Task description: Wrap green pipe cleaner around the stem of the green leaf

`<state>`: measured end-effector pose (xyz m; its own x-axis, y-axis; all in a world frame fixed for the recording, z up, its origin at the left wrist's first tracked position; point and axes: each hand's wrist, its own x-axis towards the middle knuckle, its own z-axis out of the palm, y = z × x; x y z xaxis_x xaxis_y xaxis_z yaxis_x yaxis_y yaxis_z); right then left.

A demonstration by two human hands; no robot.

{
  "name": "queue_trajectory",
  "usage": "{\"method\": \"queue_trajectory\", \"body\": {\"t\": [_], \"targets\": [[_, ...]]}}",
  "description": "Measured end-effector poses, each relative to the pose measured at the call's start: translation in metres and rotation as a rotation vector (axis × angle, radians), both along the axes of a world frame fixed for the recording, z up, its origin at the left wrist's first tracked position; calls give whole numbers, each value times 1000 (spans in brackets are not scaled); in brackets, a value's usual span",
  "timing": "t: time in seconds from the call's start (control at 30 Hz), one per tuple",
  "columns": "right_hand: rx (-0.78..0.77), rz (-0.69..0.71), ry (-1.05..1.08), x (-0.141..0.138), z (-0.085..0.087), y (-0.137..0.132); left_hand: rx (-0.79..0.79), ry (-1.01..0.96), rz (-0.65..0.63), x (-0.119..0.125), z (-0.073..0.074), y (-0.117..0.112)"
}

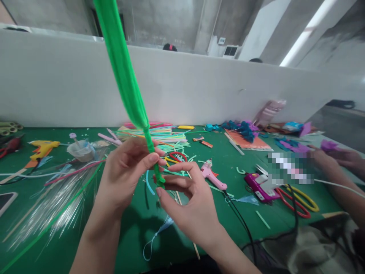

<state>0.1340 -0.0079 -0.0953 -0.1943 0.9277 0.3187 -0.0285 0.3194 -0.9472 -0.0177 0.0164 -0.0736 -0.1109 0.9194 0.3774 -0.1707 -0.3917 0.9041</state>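
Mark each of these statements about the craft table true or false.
1. The left hand and right hand both pinch the green stem. True.
2. The right hand holds the pink glue gun. False: it lies on the green table.
3. A yellow glue gun lies at the table's left. True.
4. The green bundle lies flat. False: it is held up, tilted.

- Centre of frame: the left grip [125, 173] pinches the wrapped stem of a green bundle [122, 64], which slants up to the top edge, left of centre.
- Just right of it, the right grip [189, 207] holds the stem's lower tip between thumb and fingers.
- On the green worktop [256, 232], a pink glue gun [212, 176] lies right of centre and a yellow glue gun [42, 146] far left.
- 1 co-worker's hand [342, 158] rests at the right edge.
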Motion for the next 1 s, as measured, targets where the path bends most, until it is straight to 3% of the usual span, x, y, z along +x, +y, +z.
{"method": "queue_trajectory", "body": {"t": [0.4, 0.83, 0.9, 1.0], "targets": [[25, -134, -90, -3, -4, 1, -47, -47, -5, 5, 1, 1], [645, -161, -386, -7, -21, -4, -78, -127, 5, 9, -5, 3], [526, -78, -315, -3, -18, -4, -61, -129, -19, 8, -5, 3], [76, 172, -22, 5, -9, -3, -52, -125, -64, 5, -3, 1]]}}
